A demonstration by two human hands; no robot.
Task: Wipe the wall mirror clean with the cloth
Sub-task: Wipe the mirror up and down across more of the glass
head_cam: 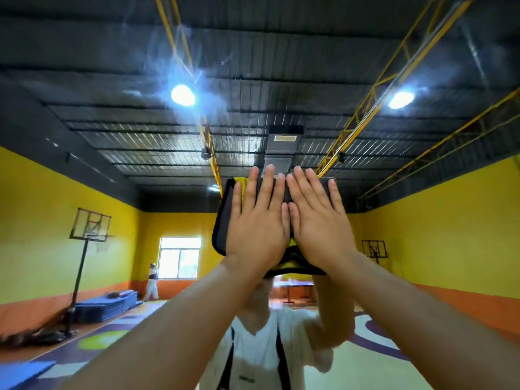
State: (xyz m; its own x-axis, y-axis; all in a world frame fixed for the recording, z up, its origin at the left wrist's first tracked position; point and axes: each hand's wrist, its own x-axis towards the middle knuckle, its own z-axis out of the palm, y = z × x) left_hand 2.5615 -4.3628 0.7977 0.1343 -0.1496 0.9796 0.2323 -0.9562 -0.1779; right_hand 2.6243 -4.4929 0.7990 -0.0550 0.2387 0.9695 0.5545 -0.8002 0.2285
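Note:
The wall mirror [112, 122] fills the whole view and reflects a sports hall. A dark grey cloth [222, 220] with yellow trim lies flat against the glass at the centre. My left hand [257, 220] and my right hand [318, 220] press on it side by side, palms flat, fingers stretched upward and thumbs touching. Both arms reach up from the bottom corners. The cloth's middle is hidden under my hands. Hazy streaks [180, 71] show on the glass around the reflected ceiling lamps.
Behind my arms the mirror shows my own reflection in a white shirt [259, 347]. Also reflected are a basketball stand [84, 243] and blue mats [109, 304] at left, a distant person [152, 282] by a window, and yellow walls.

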